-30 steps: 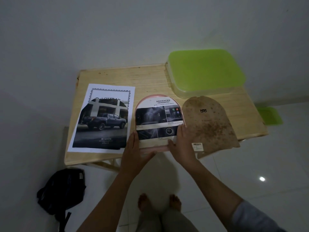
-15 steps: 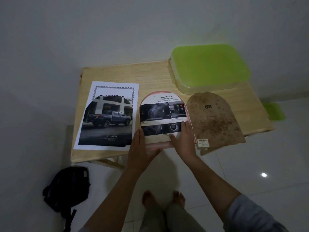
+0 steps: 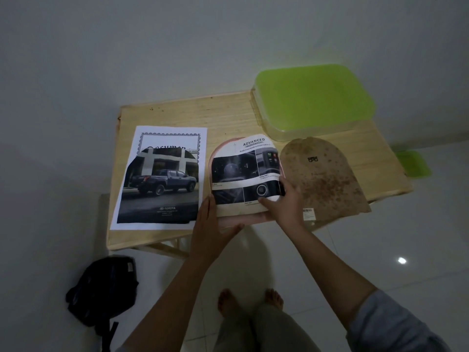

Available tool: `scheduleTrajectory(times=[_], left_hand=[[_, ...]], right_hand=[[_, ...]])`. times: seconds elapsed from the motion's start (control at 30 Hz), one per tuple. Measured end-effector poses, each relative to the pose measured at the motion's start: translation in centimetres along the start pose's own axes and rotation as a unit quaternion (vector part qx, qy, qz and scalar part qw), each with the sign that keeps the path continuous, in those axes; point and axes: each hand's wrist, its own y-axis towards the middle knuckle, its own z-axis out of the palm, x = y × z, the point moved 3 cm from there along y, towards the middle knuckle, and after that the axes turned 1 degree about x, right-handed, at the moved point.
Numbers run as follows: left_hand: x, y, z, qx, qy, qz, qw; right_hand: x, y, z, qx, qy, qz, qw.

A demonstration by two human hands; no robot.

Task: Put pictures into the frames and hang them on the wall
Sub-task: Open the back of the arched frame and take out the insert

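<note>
A pink arched frame point(image 3: 250, 217) is laid flat near the front edge of a wooden table point(image 3: 203, 115), and a cut-out picture point(image 3: 243, 174) headed "ADVANCED" is set on top of it. The picture's lower right corner is pinched by the right hand point(image 3: 286, 201), with the thumb pressed on the printed face and the fingers curled round the right edge, so that this side of the sheet is bowed up off the frame. The frame's near left corner is braced by the left hand point(image 3: 210, 224), whose fingers are laid straight along the left edge while the thumb is spread along the near edge. A brown arched backing board point(image 3: 322, 179) is seen just beside the frame on the right, overhanging the table front. A truck print point(image 3: 162, 184) is laid to the left, and a green-lidded container point(image 3: 312, 97) is placed at the back right corner. A black backpack point(image 3: 104, 290) is seen on the floor.
</note>
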Motion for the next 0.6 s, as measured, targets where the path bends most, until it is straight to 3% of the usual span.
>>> scheduleTrajectory(times=[0.2,0.6], left_hand=[[0.5,0.5,-0.2,0.022,-0.001,-0.008,1.000],[-0.3,0.8,-0.8,0.009,-0.033,-0.006,0.999]], right_hand=[[-0.8,2.1,-3.6,0.018,0.021,0.009,1.000],[-10.2,5.8,-16.4,-0.089,-0.147,0.069,0.983]])
